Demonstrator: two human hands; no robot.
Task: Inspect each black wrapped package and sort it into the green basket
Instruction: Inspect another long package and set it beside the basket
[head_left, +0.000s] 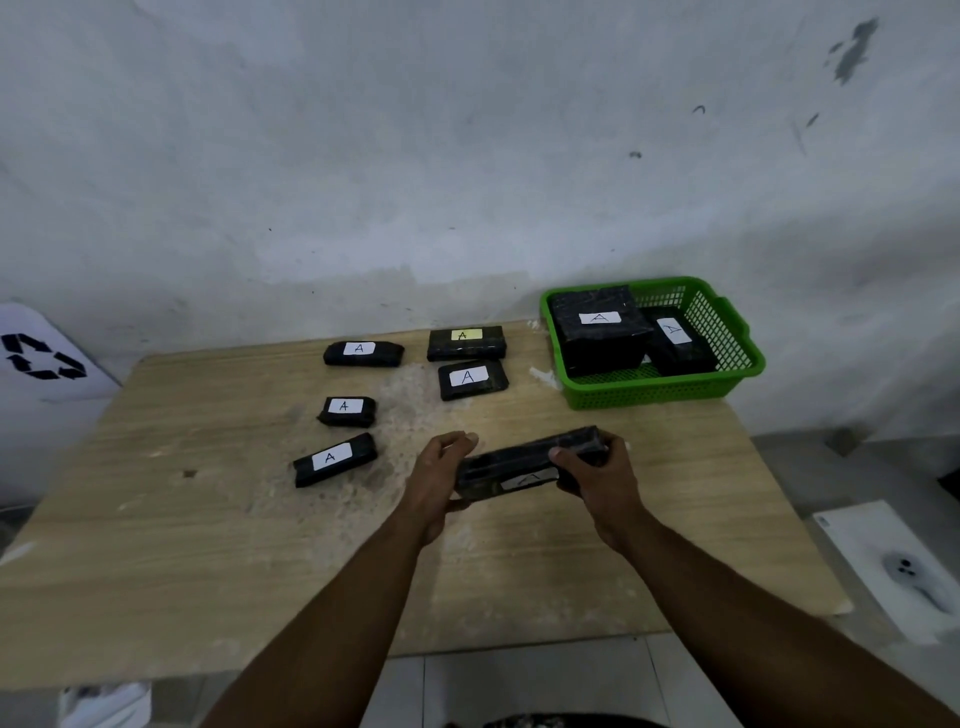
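A long black wrapped package (524, 460) with a white label is held above the wooden table (208, 545), tilted on its edge. My left hand (439, 480) grips its left end and my right hand (597, 483) grips its right end. The green basket (737, 358) stands at the table's back right with two labelled black packages inside (597, 327) (680, 343). Several more black packages marked "A" lie on the table to the left: (363, 353), (466, 343), (471, 379), (347, 411), (335, 460).
A white wall runs behind the table. A white board with a black recycling symbol (44, 358) leans at the far left. On the floor at the right lies a white sheet with a controller (914, 577) on it.
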